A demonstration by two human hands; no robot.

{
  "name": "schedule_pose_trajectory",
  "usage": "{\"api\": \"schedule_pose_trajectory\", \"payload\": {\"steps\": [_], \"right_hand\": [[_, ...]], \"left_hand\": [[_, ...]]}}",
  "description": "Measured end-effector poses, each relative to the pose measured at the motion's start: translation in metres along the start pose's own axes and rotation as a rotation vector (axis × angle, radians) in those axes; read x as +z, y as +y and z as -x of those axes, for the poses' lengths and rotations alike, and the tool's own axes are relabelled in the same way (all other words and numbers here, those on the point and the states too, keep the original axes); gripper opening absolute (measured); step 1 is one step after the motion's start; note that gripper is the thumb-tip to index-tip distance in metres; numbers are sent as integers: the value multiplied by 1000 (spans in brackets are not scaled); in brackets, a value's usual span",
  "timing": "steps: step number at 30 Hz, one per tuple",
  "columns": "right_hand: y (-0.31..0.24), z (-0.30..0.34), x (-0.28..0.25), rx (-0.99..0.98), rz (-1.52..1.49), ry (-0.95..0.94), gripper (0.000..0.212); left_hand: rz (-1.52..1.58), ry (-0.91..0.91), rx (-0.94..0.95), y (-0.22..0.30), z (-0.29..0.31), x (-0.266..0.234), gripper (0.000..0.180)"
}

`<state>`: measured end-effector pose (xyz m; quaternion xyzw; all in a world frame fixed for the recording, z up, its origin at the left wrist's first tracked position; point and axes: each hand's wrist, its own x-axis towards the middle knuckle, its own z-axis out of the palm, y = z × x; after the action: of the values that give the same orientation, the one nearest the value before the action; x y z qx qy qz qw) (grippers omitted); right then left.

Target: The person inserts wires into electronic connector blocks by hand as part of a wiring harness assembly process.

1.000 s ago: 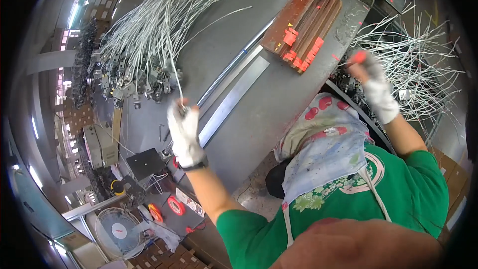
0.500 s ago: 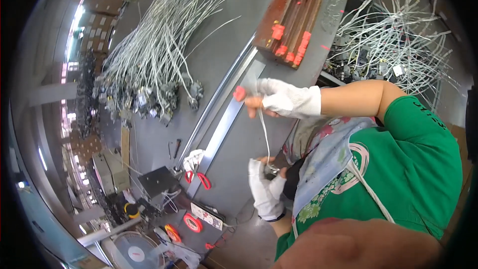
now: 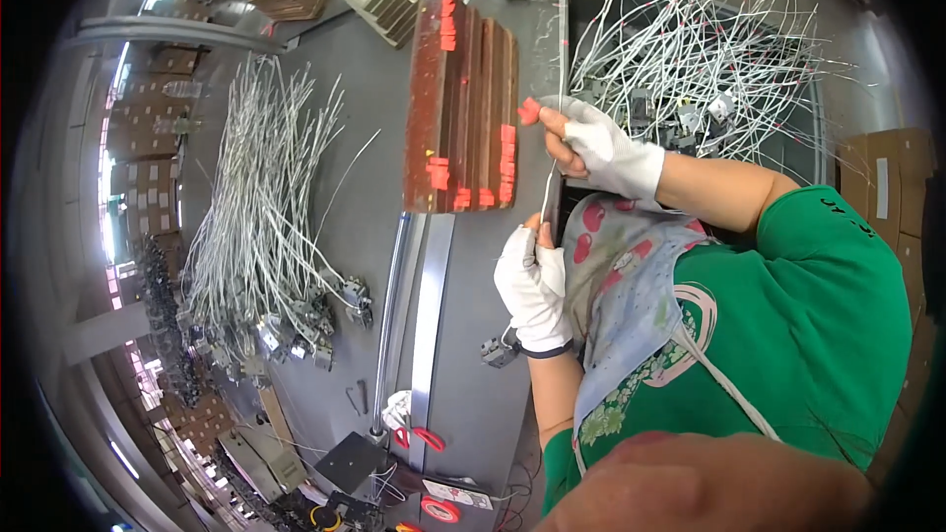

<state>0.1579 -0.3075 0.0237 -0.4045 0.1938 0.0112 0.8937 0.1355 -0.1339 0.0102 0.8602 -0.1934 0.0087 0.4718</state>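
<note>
My left hand [image 3: 533, 288], in a white fingerless glove, is closed with thumb and fingers pinching a white cable [image 3: 548, 187]. The cable runs up toward my right hand [image 3: 603, 146], which wears a matching glove. Between the thumb and forefinger of that hand is a small piece of red tape [image 3: 530, 111]. Its other fingers are curled by the cable; whether they grip it too is hidden. A grey connector [image 3: 500, 350] lies beside my left wrist, a short bit of cable at its top. Left of my hands stands a brown wooden block [image 3: 426, 108] with red tape pieces along its edges.
A large bundle of white cables with grey connectors [image 3: 261, 227] lies on the table's left. Another heap of cables [image 3: 709, 49] fills a bin beyond my right hand. Red-handled scissors [image 3: 427, 439], a metal strip [image 3: 431, 305] and a red tape roll [image 3: 439, 509] are nearer the bottom.
The view has turned, shifting the block and table. My hands have come closer together along the cable, the left one moving up it. The connector, near my left fingers before, now shows by my wrist.
</note>
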Motion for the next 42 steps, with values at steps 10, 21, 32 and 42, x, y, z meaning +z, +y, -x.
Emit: {"api": "schedule_pose_trajectory", "payload": {"steps": [10,21,32,42], "right_hand": [[-4,-46,-44,162,-112,-54,30],[19,6,-54,117,179,47,27],[19,-4,-53,-35,440,-78,23],[3,1,-43,81,138,-54,25]], "left_hand": [[-100,16,34,13,-32,41,14],[-193,78,111,-4,-37,59,17],[-186,-3,205,-2,-36,55,32],[-14,-31,146,23,-37,41,54]]}}
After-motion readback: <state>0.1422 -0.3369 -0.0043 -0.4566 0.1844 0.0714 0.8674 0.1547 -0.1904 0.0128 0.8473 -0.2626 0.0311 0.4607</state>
